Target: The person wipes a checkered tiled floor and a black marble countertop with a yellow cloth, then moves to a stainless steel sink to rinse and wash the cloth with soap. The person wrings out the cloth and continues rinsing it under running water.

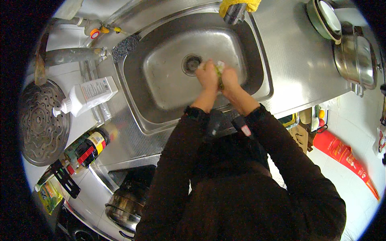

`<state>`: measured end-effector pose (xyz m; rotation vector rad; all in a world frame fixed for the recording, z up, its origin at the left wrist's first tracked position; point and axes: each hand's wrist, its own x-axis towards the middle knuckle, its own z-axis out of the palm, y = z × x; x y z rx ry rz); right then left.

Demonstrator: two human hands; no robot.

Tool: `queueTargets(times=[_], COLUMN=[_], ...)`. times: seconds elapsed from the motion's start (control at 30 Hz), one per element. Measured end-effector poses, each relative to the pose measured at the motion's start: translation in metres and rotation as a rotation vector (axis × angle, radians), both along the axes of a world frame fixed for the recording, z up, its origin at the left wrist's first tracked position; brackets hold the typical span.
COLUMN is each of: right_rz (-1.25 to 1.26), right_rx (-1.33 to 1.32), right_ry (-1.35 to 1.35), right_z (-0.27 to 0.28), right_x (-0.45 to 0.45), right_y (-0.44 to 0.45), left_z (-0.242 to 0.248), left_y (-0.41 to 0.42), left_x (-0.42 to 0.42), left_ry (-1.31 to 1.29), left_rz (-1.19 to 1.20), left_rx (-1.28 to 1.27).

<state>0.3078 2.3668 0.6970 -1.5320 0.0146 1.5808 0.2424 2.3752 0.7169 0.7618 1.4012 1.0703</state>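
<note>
Over a stainless steel sink basin, my left hand and my right hand are close together, both closed on a green and white cloth or sponge. Only a small part of it shows between my fingers, and its exact kind cannot be told. The drain strainer is just to the left of my hands. A metal faucet head with a yellow cloth around it hangs above the basin's far edge.
A dark scouring pad lies on the sink's left rim. Left of the sink are a white pump bottle, a perforated steamer plate and a sauce bottle. Bowls and a steel pot stand at the right.
</note>
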Motion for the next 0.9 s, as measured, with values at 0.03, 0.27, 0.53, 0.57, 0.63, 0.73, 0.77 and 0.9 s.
queueTargets(times=[0.03,0.27,0.53,0.57,0.63,0.73,0.77,0.9], right_rz=[-0.072,0.220,0.282,-0.048,0.042,-0.142,-0.171,-0.148], right_rx=[-0.017,0.061,0.192,0.131,0.017,0.023,0.087,0.364], right_ry=[-0.026,-0.360,-0.226,0.202,0.177,0.269,0.340,0.345], right_z=[0.000,-0.008,0.018,0.022,0.034,0.060,0.070,0.091], right_x=[-0.001,-0.004,-0.002,-0.005,0.002,0.012,0.023,0.046], right_y=[-0.001,-0.001,0.003,-0.002,0.001,-0.005,-0.007,-0.017], left_z=[0.002,0.028,-0.016,-0.022,-0.031,-0.034,-0.029,0.007], left_y=[0.002,0.002,-0.001,0.000,0.020,0.051,0.058,0.053], left_x=[-0.002,-0.007,-0.007,-0.010,-0.025,-0.046,-0.054,-0.054], left_ry=[-0.041,0.095,0.351,0.369,0.092,-0.426,-0.582,-0.845], left_rz=[0.019,0.000,-0.078,-0.060,-0.036,0.112,0.087,-0.127], left_rx=[-0.119,0.019,0.292,0.317,-0.117,-0.343,-0.373,-0.488])
